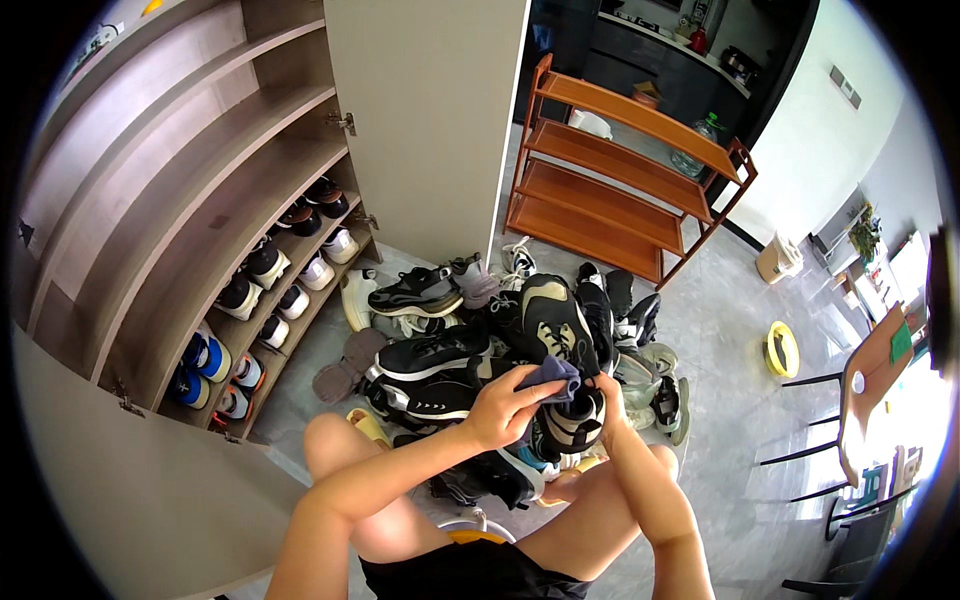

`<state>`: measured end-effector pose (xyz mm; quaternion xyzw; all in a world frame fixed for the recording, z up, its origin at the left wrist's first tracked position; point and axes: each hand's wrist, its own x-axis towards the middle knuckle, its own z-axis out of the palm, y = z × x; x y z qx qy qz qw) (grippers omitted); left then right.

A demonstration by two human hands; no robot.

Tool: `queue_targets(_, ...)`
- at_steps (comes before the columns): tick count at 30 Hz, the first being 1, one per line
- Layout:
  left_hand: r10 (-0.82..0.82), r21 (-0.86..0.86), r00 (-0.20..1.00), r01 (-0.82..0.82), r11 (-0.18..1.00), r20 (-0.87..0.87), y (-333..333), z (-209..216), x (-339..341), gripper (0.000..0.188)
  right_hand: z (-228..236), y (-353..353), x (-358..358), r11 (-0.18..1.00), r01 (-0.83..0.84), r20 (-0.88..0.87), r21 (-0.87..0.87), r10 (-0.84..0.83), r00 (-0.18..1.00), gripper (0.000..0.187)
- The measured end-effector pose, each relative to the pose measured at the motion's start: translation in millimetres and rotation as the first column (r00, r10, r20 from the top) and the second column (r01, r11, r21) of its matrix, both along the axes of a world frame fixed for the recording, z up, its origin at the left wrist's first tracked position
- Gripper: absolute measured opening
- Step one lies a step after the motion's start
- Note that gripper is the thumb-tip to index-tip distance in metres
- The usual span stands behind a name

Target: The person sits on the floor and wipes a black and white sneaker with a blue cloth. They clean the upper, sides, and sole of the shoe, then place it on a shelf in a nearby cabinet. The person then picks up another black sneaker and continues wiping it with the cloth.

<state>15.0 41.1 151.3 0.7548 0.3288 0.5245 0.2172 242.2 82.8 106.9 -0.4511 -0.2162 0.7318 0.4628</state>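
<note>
My left hand (502, 408) pinches a dark grey-blue cloth (552, 376) over the opening of a black sneaker (556, 325) with a beige toe. My right hand (611, 402) grips that sneaker by its side near the heel; some of the fingers are hidden behind it. The sneaker's toe points away from me. Around and beneath it lies a heap of mostly black, grey and white shoes, among them a black shoe with a white sole (432, 352) to the left and a grey-and-black one (415, 293) farther off.
A shoe cabinet (215, 150) with its doors open stands at the left, pairs of shoes on its lower shelves. Beyond the heap is a brown wooden rack (610, 205). A yellow basin (782, 350) and a table (868, 400) are to the right.
</note>
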Motion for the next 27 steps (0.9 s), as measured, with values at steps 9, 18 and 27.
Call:
queue_targets(9, 0.539, 0.072, 0.840, -0.535, 0.842, -0.062, 75.1, -29.1, -59.8, 0.045, -0.5, 0.4, -4.7, 0.922, -0.325, -0.120, 0.209, 0.354, 0.928, 0.031)
queue_targets(18, 0.035, -0.002, 0.999, -0.035, 0.999, -0.017, -7.9, -5.4, 15.2, 0.050, -38.9, 19.6, 0.8, 0.978, -0.193, -0.471, -0.073, 0.137, 0.871, 0.049)
queue_targets(27, 0.468, -0.096, 0.883, -0.469, 0.878, -0.039, 73.9, -34.4, -41.8, 0.043, -9.1, 3.5, -13.3, 0.973, -0.205, 0.125, 0.108, 0.191, 0.973, 0.027)
